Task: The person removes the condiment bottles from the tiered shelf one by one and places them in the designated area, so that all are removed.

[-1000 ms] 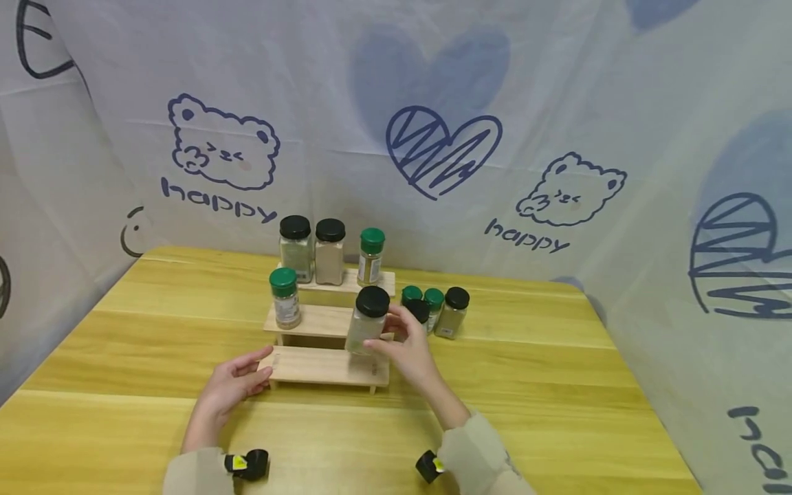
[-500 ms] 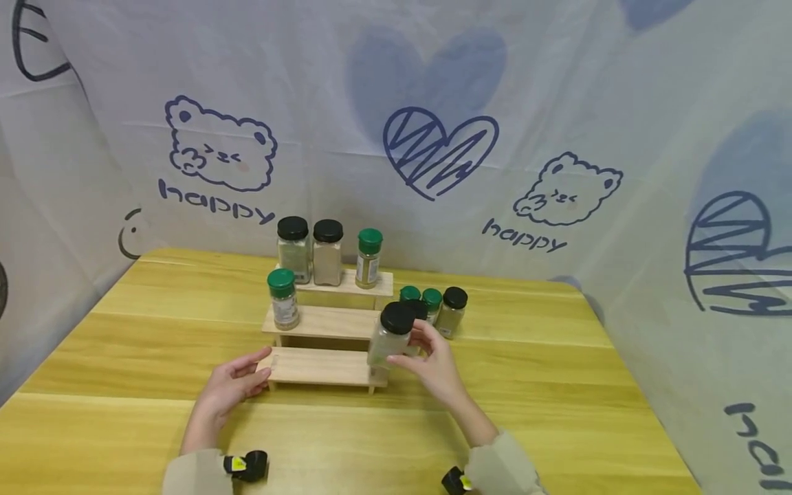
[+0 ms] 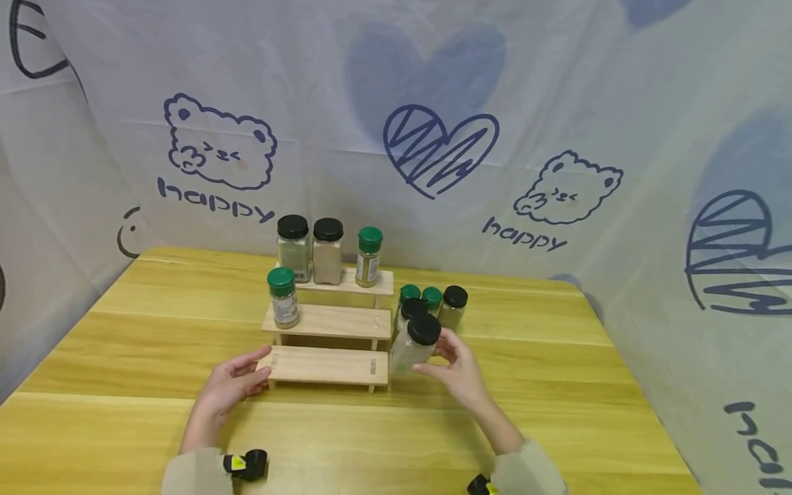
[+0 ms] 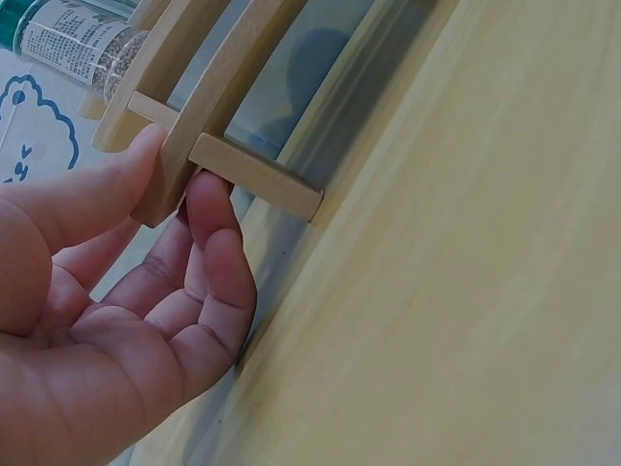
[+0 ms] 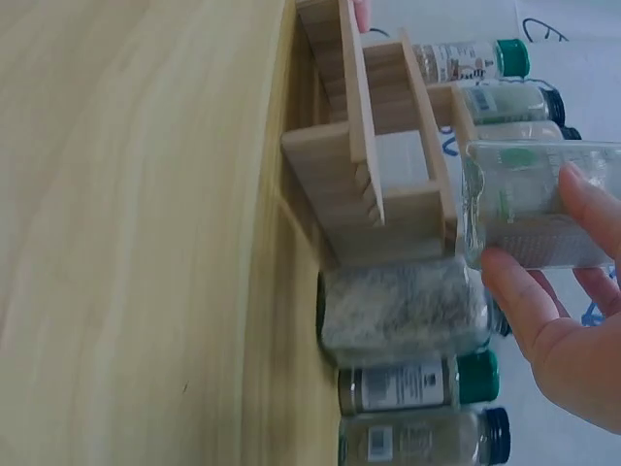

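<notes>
A three-step wooden rack stands on the table. My left hand pinches the left end of its lowest step, the thumb on top and fingers beneath in the left wrist view. My right hand grips a clear spice jar with a black lid, tilted, just right of the rack. In the right wrist view that jar is held between thumb and fingers, its base raised off the table. A green-lidded spice jar stands at the left of the middle step.
On the top step are two black-lidded jars and a green-lidded jar. Right of the rack, several jars with green or black lids stand together on the table. A patterned cloth hangs behind.
My right hand has carried the black-lidded jar rightward and down, from over the rack's steps to beside its right end. My left hand stays on the rack.
</notes>
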The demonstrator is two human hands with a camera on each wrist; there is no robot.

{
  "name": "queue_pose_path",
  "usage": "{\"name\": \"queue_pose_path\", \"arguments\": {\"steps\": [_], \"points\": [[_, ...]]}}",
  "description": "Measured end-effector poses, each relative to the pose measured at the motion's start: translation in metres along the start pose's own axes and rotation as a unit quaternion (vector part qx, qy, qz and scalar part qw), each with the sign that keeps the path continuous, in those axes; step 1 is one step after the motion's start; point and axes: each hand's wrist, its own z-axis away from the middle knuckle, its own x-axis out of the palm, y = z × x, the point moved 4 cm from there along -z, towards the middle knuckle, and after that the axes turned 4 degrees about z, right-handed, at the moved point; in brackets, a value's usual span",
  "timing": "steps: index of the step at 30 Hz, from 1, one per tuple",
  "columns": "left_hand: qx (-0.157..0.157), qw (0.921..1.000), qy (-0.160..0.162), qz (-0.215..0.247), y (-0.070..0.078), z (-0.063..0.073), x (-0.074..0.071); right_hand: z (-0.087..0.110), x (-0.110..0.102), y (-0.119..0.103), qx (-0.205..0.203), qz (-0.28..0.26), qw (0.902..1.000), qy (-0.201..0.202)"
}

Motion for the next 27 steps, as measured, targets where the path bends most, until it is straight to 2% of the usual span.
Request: {"name": "queue_pose_path", "arguments": {"steps": [8, 16, 27], "points": [[0.0, 1.0, 0.0, 0.0, -0.002, 0.0, 0.0, 0.004, -0.019, 0.011, 0.01, 0.007, 0.9998, 0.017], [0.0, 1.0, 0.002, 0.001, -0.001, 0.001, 0.0, -0.003, -0.031, 0.026, 0.02, 0.023, 0.999, 0.034], [0.0, 1.0, 0.0, 0.003, 0.0, 0.001, 0.0, -0.016, -0.039, 0.046, 0.069, 0.045, 0.9952, 0.053]]}}
